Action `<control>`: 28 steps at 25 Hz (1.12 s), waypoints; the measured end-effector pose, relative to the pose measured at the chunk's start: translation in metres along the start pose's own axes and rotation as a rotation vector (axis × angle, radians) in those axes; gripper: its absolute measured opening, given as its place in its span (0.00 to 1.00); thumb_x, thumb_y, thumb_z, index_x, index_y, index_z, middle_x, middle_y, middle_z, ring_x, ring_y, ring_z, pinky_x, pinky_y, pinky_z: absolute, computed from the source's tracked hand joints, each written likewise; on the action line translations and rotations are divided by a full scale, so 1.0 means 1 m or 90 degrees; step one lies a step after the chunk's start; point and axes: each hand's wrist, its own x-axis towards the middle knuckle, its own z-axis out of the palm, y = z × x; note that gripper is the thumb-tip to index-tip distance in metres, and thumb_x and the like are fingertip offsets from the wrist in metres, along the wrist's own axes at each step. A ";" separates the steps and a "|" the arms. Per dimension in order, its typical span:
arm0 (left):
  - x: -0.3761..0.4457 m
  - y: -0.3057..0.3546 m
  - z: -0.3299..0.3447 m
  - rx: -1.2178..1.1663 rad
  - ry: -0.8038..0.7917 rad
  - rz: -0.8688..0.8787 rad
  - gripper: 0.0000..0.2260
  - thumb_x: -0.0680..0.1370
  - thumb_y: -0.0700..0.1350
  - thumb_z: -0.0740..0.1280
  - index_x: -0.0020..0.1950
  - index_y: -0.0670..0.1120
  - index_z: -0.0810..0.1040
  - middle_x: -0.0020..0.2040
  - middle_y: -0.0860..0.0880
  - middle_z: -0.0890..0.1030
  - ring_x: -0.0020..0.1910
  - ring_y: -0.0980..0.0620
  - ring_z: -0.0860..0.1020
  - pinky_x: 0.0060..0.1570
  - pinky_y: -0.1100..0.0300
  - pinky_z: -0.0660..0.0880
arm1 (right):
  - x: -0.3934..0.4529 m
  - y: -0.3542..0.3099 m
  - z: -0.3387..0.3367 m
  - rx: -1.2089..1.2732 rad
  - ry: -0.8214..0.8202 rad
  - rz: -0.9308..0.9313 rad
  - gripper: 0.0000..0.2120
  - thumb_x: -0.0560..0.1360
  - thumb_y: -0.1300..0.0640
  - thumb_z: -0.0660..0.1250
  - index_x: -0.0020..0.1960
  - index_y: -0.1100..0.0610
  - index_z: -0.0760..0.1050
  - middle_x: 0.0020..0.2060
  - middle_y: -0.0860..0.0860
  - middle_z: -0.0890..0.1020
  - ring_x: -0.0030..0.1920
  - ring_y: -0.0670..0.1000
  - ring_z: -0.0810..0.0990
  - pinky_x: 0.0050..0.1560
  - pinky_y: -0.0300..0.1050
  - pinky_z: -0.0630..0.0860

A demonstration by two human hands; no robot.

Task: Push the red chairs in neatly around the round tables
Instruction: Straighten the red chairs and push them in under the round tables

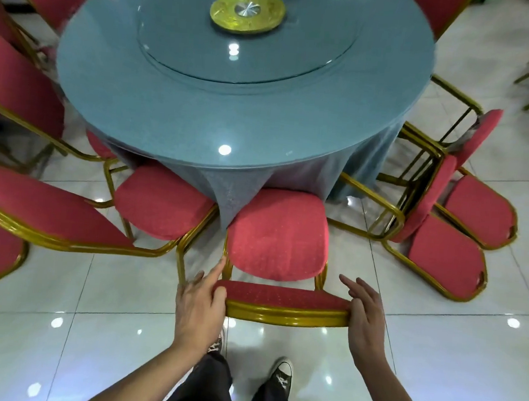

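Chairs ring the round table [176,106] on the tiled floor [434,353], and you stand at its near edge. At the far left, a red chair [37,212] lies tipped with its gold frame toward you, apart from the table. Just right of it, a second chair [159,202] sits with its seat tucked partly under the hanging blue cloth. Your left hand [198,305] rests on the left end of the backrest of the middle chair [278,235]; its thumb hooks over the top, and the index finger points forward beside the gold upright, the rest loose. That chair's seat touches the tablecloth at the near edge of the table. Your right hand [366,314] presses flat against the right end of the same backrest, fingers straight and spread, gripping nothing. Farther right, two stacked chairs [452,219] lie overturned beside the table's right edge. On the tabletop sits a glass turntable [246,36] with a gold hub.
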 end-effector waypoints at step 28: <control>0.059 0.042 0.016 0.164 0.061 0.151 0.28 0.80 0.61 0.41 0.80 0.62 0.57 0.80 0.53 0.61 0.81 0.52 0.51 0.78 0.43 0.42 | 0.090 -0.049 0.016 -0.417 -0.101 -0.311 0.28 0.83 0.37 0.45 0.81 0.41 0.57 0.79 0.49 0.64 0.79 0.50 0.58 0.81 0.57 0.47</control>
